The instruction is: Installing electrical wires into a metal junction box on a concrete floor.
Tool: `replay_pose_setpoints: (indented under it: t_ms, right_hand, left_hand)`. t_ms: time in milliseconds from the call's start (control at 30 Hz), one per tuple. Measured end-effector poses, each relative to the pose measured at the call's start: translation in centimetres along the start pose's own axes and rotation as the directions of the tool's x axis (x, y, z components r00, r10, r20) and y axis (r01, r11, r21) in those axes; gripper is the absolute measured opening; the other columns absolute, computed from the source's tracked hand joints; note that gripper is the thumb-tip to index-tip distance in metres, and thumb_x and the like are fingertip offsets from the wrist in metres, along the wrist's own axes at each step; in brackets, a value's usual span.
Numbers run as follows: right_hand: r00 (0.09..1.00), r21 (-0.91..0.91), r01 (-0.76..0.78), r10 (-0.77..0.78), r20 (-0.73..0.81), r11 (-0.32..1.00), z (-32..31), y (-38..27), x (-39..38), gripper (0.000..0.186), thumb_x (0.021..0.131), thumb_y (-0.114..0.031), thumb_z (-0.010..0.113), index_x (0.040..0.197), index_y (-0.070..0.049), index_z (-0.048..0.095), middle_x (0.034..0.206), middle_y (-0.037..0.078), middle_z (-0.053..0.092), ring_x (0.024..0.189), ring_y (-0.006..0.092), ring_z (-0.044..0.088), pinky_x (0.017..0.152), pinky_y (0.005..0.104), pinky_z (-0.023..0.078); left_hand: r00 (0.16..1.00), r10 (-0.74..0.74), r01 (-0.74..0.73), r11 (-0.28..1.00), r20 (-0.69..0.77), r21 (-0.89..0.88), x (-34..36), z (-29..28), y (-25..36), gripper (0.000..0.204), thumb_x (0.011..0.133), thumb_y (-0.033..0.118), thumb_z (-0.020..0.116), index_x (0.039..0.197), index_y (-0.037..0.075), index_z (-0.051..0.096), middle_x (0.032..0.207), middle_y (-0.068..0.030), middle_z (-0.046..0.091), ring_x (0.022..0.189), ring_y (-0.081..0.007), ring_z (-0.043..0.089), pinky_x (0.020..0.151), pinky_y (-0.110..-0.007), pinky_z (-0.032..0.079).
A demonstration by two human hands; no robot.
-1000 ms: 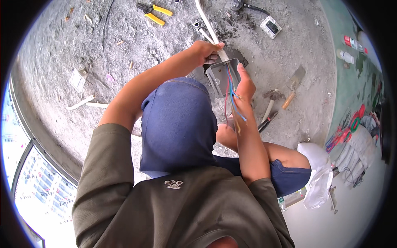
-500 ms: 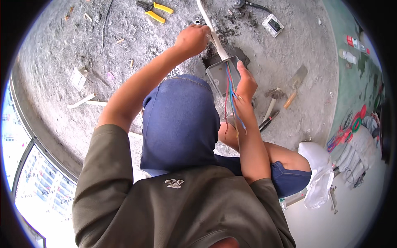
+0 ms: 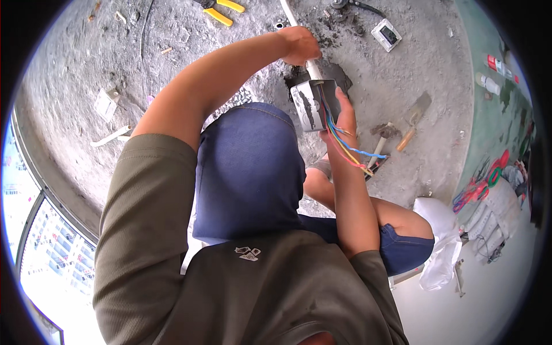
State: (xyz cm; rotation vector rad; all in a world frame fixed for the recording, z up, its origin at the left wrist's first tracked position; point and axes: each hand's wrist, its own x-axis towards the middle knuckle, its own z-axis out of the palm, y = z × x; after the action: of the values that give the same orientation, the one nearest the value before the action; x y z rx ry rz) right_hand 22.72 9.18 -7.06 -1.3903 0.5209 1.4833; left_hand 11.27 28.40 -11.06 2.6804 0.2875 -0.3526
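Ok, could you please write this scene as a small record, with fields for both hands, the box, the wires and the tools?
left hand: closed around the white conduit
right hand: gripping the right side of the grey junction box, fingers mostly hidden
box: tilted, conduit at its far end
wires: blue, red and yellow, coming out of the box, ends loose
tools: yellow-handled pliers, hammer, wooden-handled trowel

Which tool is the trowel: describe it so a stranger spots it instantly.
On the rough grey floor, look right of the right hand. Beyond the hammer lies the trowel. Its flat blade and orange-brown handle set it apart from the hammer's pale handle.
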Motion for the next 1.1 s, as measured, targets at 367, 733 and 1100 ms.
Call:
replay_pose_setpoints:
  t_ms: [367,733,1100]
  right_hand:
    - [0.506,-0.766,0.605,-0.847,0.159,0.217,1.9,1.0,-1.0,0.027,0.081,-0.020,0.070,0.094,0.003,0.069,0.094,0.010,0.069,0.086,0.0178,0.062,0.080,0.0283,0.047]
    - [0.988,0.014,-0.105,0.103,0.114,0.994,0.9,0.8,0.7,0.029,0.085,-0.034,0.060,0.099,-0.008,0.064,0.087,0.007,0.068,0.071,0.0199,0.067,0.060,0.0333,0.056]
    - [0.984,-0.050,0.146,-0.150,-0.100,0.988,1.7,1.1,0.3,0.029,0.082,-0.029,0.066,0.097,-0.004,0.064,0.088,0.007,0.068,0.074,0.0200,0.066,0.063,0.0335,0.054]
  left_hand:
    - [1.000,-0.025,0.025,0.999,-0.002,0.032,-0.2,1.2,-0.5,0.017,0.072,0.020,0.066,0.086,0.011,0.062,0.081,-0.0089,0.065,0.089,-0.0301,0.062,0.085,-0.042,0.047]
    - [0.999,0.036,-0.035,0.997,-0.021,0.074,-1.5,0.8,-2.4,0.020,0.070,0.018,0.066,0.089,0.014,0.061,0.086,-0.0058,0.064,0.095,-0.0228,0.059,0.092,-0.037,0.042]
    - [0.985,-0.084,0.065,0.990,0.151,0.124,-0.1,0.7,-1.9,0.020,0.073,0.014,0.060,0.092,0.015,0.063,0.085,-0.0044,0.065,0.095,-0.0218,0.061,0.090,-0.037,0.043]
